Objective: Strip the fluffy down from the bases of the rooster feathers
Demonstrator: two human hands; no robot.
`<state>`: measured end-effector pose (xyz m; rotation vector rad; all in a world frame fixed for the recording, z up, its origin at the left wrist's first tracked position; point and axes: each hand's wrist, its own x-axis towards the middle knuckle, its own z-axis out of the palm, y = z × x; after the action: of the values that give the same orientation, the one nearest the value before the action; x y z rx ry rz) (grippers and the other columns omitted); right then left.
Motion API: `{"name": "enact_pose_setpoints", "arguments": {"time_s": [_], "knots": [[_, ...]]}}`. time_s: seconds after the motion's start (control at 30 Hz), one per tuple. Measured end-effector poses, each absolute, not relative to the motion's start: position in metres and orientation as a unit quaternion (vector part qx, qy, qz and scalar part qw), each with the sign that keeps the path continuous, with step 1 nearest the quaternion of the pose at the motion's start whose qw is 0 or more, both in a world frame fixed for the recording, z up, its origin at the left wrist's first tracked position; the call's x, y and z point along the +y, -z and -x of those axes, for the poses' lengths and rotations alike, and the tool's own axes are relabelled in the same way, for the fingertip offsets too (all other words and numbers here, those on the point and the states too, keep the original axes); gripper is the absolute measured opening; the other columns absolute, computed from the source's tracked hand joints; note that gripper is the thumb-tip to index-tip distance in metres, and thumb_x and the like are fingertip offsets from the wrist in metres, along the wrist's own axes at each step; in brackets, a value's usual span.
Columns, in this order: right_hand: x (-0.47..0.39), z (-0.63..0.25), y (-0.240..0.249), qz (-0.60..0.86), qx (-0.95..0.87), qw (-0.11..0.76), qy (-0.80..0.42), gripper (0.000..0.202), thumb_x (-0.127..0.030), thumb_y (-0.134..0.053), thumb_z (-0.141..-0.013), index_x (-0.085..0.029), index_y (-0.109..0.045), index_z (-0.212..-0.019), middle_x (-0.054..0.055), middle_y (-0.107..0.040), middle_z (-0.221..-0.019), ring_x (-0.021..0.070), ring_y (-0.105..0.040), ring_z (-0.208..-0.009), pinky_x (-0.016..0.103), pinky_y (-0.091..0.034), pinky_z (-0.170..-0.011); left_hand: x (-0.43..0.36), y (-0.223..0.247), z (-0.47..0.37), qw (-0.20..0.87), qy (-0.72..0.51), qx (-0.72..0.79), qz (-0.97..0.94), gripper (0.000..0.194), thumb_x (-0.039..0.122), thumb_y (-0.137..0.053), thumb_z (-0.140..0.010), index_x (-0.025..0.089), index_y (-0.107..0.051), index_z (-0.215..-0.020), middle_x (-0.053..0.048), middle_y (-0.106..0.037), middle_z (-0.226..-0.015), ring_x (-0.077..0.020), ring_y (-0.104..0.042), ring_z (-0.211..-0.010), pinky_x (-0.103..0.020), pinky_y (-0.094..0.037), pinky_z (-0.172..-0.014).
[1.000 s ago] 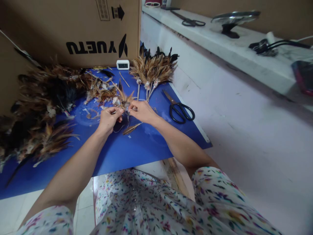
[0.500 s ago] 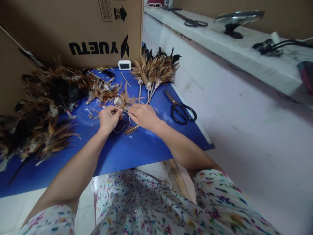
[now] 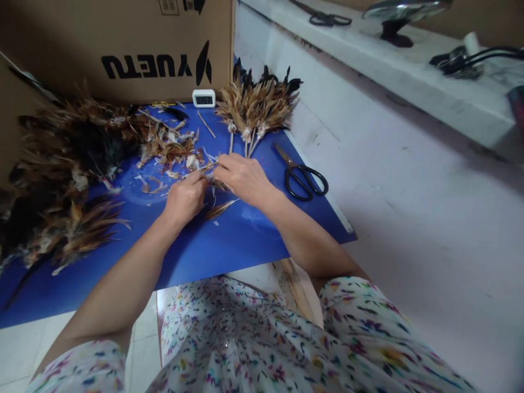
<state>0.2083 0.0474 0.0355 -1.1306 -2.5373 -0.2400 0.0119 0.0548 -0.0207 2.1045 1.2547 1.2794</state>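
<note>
Close together over the blue table, my two hands work on a small tuft of brown feathers point(image 3: 220, 186). My left hand point(image 3: 186, 199) is closed, its fingers pinching one end of the tuft. My right hand point(image 3: 244, 177) is closed on the tuft from the other side, its fingers curled down and partly hiding it. A loose brown feather point(image 3: 219, 209) lies on the table just below them. Behind my right hand, finished-looking feather bunches on thin sticks point(image 3: 257, 103) lie fanned out. Feather scraps point(image 3: 174, 147) are strewn behind my left hand.
Black-handled scissors point(image 3: 303, 180) lie open at the right on the blue table point(image 3: 229, 245). A large heap of feathers point(image 3: 61, 180) covers the left side. A small white digital clock point(image 3: 203, 98) stands before a cardboard box point(image 3: 143, 33). A ledge point(image 3: 368, 60) runs along the right wall.
The feather tuft, upright above my fingers before, now shows lower, beneath my right hand. My left hand has turned back-up and my right hand has risen slightly. The view has tilted a little.
</note>
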Motion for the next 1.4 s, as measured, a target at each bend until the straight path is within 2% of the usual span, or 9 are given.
{"name": "enact_pose_setpoints", "arguments": {"time_s": [0.1, 0.3, 0.47, 0.57, 0.7, 0.83, 1.0, 1.17, 1.4], "knots": [[0.055, -0.216, -0.036, 0.393, -0.897, 0.2, 0.039, 0.027, -0.023, -0.042, -0.102, -0.019, -0.068, -0.097, 0.008, -0.063, -0.102, 0.0197, -0.053, -0.094, 0.03, -0.038, -0.072, 0.054, 0.019, -0.009, 0.143, -0.356, 0.399, -0.833, 0.013, 0.023, -0.058, -0.085, 0.023, -0.068, -0.078, -0.007, -0.068, -0.091, -0.0175, -0.062, -0.073, -0.028, -0.05, -0.07], [0.074, -0.226, -0.028, 0.335, -0.875, 0.305, -0.171, 0.017, -0.025, -0.056, -0.094, -0.018, -0.071, -0.089, 0.003, -0.067, -0.092, 0.0155, -0.06, -0.088, 0.029, -0.042, -0.085, 0.049, 0.011, -0.016, 0.175, -0.392, 0.341, -0.836, 0.016, 0.024, -0.06, -0.084, 0.023, -0.072, -0.075, -0.006, -0.073, -0.087, -0.0187, -0.068, -0.082, -0.03, -0.053, -0.079], [0.088, -0.224, -0.012, 0.323, -0.788, 0.364, -0.378, 0.018, -0.033, -0.065, -0.085, -0.017, -0.068, -0.079, 0.001, -0.067, -0.08, 0.0131, -0.059, -0.077, 0.027, -0.045, -0.075, 0.047, 0.003, -0.02, 0.242, -0.465, 0.351, -0.776, 0.013, 0.029, -0.072, -0.077, 0.022, -0.073, -0.067, -0.005, -0.073, -0.078, -0.0183, -0.067, -0.075, -0.03, -0.053, -0.075], [0.093, -0.218, -0.002, 0.295, -0.756, 0.383, -0.441, 0.021, -0.036, -0.065, -0.083, -0.017, -0.065, -0.075, 0.001, -0.066, -0.078, 0.0135, -0.058, -0.074, 0.027, -0.046, -0.07, 0.049, 0.002, -0.018, 0.27, -0.502, 0.362, -0.737, 0.017, 0.033, -0.074, -0.076, 0.021, -0.073, -0.063, -0.005, -0.071, -0.073, -0.017, -0.065, -0.07, -0.028, -0.052, -0.068], [0.09, -0.21, 0.002, 0.335, -0.787, 0.372, -0.36, 0.017, -0.029, -0.065, -0.082, -0.016, -0.065, -0.071, 0.0, -0.062, -0.072, 0.0123, -0.055, -0.07, 0.025, -0.043, -0.069, 0.055, 0.008, -0.016, 0.275, -0.552, 0.394, -0.681, 0.019, 0.034, -0.076, -0.075, 0.019, -0.072, -0.064, -0.004, -0.069, -0.07, -0.0132, -0.06, -0.06, -0.025, -0.048, -0.059], [0.078, -0.203, -0.002, 0.413, -0.803, 0.334, -0.268, 0.011, -0.023, -0.063, -0.086, -0.016, -0.07, -0.081, -0.001, -0.064, -0.075, 0.011, -0.055, -0.07, 0.024, -0.04, -0.069, 0.058, 0.013, -0.013, 0.214, -0.553, 0.447, -0.67, 0.016, 0.028, -0.071, -0.077, 0.017, -0.071, -0.066, -0.003, -0.069, -0.07, -0.0121, -0.06, -0.06, -0.024, -0.046, -0.06], [0.062, -0.197, -0.008, 0.407, -0.849, 0.305, -0.144, 0.016, -0.019, -0.057, -0.089, -0.014, -0.073, -0.086, 0.004, -0.069, -0.082, 0.0132, -0.058, -0.074, 0.026, -0.039, -0.072, 0.056, 0.011, -0.011, 0.072, -0.484, 0.5, -0.715, 0.014, 0.017, -0.063, -0.078, 0.017, -0.067, -0.065, -0.003, -0.069, -0.071, -0.0148, -0.063, -0.069, -0.027, -0.047, -0.068], [0.049, -0.193, -0.013, 0.395, -0.889, 0.233, 0.008, 0.027, -0.022, -0.047, -0.098, -0.012, -0.071, -0.093, 0.01, -0.071, -0.092, 0.0189, -0.06, -0.084, 0.031, -0.037, -0.07, 0.054, 0.016, -0.011, -0.025, -0.401, 0.493, -0.772, 0.018, 0.02, -0.055, -0.086, 0.018, -0.066, -0.072, -0.007, -0.07, -0.081, -0.0204, -0.066, -0.081, -0.032, -0.05, -0.075], [0.05, -0.2, -0.02, 0.351, -0.905, 0.226, 0.085, 0.028, -0.017, -0.042, -0.1, -0.014, -0.069, -0.094, 0.01, -0.068, -0.092, 0.0196, -0.055, -0.087, 0.031, -0.037, -0.069, 0.051, 0.017, -0.009, -0.109, -0.271, 0.452, -0.843, 0.025, 0.013, -0.042, -0.09, 0.017, -0.065, -0.082, -0.01, -0.071, -0.093, -0.0199, -0.065, -0.077, -0.03, -0.046, -0.065]]}}
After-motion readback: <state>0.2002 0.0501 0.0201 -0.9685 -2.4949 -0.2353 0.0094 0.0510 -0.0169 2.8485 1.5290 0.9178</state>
